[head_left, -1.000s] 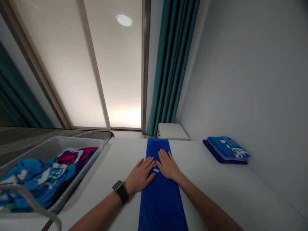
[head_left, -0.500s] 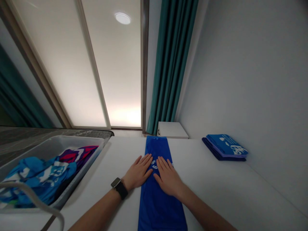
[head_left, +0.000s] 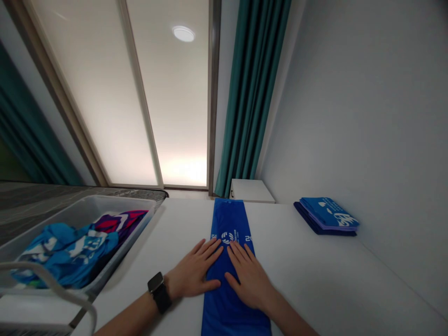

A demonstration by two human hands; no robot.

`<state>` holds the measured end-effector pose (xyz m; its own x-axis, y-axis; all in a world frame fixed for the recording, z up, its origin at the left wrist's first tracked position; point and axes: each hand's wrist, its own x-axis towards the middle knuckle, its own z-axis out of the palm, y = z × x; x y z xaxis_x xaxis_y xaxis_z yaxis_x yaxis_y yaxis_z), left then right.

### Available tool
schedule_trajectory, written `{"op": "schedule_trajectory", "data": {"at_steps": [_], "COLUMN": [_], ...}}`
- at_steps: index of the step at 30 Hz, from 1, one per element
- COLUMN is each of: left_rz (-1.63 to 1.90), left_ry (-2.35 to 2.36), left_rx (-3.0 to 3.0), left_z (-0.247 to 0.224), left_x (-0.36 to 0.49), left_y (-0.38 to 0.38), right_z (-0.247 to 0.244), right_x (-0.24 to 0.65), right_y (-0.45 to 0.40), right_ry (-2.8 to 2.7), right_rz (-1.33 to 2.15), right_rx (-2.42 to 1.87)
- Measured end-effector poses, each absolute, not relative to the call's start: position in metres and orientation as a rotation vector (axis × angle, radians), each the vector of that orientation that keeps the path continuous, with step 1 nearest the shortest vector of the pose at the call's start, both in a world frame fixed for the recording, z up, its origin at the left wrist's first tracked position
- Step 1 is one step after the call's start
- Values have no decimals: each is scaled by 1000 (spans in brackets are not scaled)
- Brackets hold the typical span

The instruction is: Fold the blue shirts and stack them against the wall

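A blue shirt (head_left: 229,217) lies folded into a long narrow strip down the white table, with a white wreath-like print near its middle. Its near end runs out of the bottom of the view. My left hand (head_left: 196,270) rests flat on the strip's left side, fingers stretched forward; a black watch (head_left: 159,292) is on that wrist. On the right side of the same cloth lies my right hand (head_left: 250,277), palm down with the fingers extended. Both hands press on the fabric without gripping it.
At left stands a pale plastic bin (head_left: 115,200) holding crumpled blue, red and purple garments (head_left: 77,252). A stack of folded clothes (head_left: 327,215) lies at the right by the wall. A grey curved tube (head_left: 52,282) crosses the lower left. Beyond the table is a white cabinet (head_left: 252,190).
Both hands have slid toward me along the blue shirt, uncovering more of the white print. The view has shifted slightly.
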<state>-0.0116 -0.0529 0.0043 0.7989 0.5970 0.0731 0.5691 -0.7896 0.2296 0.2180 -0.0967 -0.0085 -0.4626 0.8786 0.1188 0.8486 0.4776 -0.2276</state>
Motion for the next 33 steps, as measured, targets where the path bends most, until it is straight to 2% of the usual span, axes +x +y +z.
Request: {"op": "schedule_trajectory", "data": {"at_steps": [11, 23, 28, 33], "left_rz": [254, 275, 275, 263], "left_ry": [815, 898, 917, 933], "left_rx": [2777, 2827, 2844, 2833], "left_z": [7, 1, 3, 5], "left_x": [-8, -9, -10, -13], "left_y": [-72, -49, -57, -58], "right_z": [-5, -4, 0, 4], "right_x": [215, 216, 218, 213], "right_y": [-104, -70, -84, -101], "right_ry": [-2335, -2448, -2377, -2335], "right_rz": [192, 203, 165, 283], "right_rx": [-1432, -1351, -1284, -1246]}}
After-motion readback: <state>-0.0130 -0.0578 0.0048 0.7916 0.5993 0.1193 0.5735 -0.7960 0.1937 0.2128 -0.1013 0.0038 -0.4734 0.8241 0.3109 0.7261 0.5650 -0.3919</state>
